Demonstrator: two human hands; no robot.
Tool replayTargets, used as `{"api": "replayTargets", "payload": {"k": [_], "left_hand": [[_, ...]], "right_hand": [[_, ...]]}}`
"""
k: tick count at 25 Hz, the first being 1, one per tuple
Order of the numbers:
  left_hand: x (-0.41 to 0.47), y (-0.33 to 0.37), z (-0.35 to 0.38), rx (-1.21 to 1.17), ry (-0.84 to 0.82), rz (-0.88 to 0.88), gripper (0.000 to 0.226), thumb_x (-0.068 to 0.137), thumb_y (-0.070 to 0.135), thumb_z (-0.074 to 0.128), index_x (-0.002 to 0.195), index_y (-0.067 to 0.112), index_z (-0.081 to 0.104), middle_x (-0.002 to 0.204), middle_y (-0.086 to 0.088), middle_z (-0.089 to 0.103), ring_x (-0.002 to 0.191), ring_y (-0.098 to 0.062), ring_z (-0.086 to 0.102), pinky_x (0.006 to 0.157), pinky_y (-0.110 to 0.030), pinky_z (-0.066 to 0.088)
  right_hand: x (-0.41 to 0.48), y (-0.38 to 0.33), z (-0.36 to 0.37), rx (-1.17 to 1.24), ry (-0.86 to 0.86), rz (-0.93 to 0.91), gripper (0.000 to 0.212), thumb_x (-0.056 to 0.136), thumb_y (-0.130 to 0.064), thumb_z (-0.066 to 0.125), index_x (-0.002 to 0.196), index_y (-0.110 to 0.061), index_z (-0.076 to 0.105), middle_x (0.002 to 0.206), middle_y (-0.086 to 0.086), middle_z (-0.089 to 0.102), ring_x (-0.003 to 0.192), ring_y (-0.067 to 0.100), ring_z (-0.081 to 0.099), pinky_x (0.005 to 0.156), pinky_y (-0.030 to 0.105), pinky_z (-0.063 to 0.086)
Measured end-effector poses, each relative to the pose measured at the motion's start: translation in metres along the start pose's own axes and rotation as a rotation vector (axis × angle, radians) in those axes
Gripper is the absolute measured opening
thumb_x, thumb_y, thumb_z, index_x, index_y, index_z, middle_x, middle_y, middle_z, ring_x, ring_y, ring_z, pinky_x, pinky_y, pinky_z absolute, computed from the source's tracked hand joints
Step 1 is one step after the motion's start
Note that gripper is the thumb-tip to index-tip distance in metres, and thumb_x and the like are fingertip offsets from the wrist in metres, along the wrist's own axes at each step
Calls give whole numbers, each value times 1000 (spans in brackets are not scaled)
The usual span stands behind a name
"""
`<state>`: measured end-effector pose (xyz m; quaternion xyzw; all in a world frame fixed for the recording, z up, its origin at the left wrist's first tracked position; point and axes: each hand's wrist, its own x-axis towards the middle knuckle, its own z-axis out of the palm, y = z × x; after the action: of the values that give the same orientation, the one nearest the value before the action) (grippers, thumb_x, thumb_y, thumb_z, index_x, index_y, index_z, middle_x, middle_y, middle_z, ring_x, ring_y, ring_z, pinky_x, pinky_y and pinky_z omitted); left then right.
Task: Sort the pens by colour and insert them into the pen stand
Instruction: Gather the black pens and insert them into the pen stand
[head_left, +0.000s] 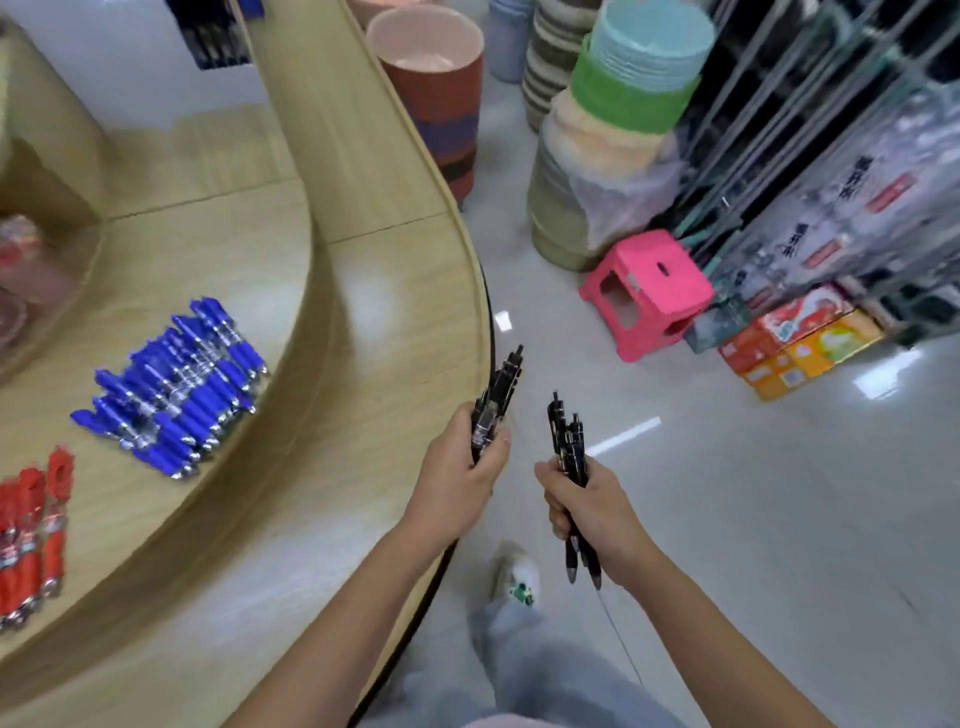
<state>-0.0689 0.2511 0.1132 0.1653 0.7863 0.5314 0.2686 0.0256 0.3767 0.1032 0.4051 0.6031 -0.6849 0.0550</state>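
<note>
Head view: slim black pens (497, 395), two bundles

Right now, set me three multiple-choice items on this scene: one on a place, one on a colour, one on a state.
1. Where does the pile of blue pens lie?
A. in a drawer
B. on the wooden counter
C. on a windowsill

2. What colour are the pens that the left hand and the right hand hold?
A. black
B. green
C. yellow

3. How is the right hand?
A. flat on the counter
B. gripping a bundle of pens
C. a bare fist

Answers:
1 B, the pile rests on the counter, near the red pens.
2 A, the left bundle and the right bundle are both black.
3 B, its fingers curl round the pens' barrels.
</note>
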Motion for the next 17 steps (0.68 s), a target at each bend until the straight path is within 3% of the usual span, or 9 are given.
{"api": "replayTargets", "payload": {"k": [3,7,12,17], "left_hand": [[48,34,38,-71,-8,20,3,96,23,51,97,20,51,66,3,53,49,-3,45,49,-18,43],[101,58,62,-116,62,-24,9,95,19,52,96,10,51,62,0,46,48,-6,43,47,-19,43],[188,78,65,-178,183,-34,6,94,17,53,92,22,52,64,4,49,52,-10,46,46,-15,41],[304,114,59,-164,184,-57,10,95,20,51,97,11,51,66,-3,47,54,-11,46,47,-13,41]], "right_hand": [[44,-51,-52,-58,7,-83,17,92,-17,59,80,-12,46,54,-2,39,43,15,36,46,28,33],[103,-122,-86,-122,-11,-200,19,91,-18,59,78,-15,45,57,-1,40,44,15,38,48,29,35],[183,-193,-96,-134,-74,-248,17,91,-16,58,79,-14,46,58,-1,40,44,15,36,45,26,36],[260,-259,-116,-151,-82,-224,17,91,-17,59,80,-13,47,58,-1,41,44,14,37,46,26,36]]}}
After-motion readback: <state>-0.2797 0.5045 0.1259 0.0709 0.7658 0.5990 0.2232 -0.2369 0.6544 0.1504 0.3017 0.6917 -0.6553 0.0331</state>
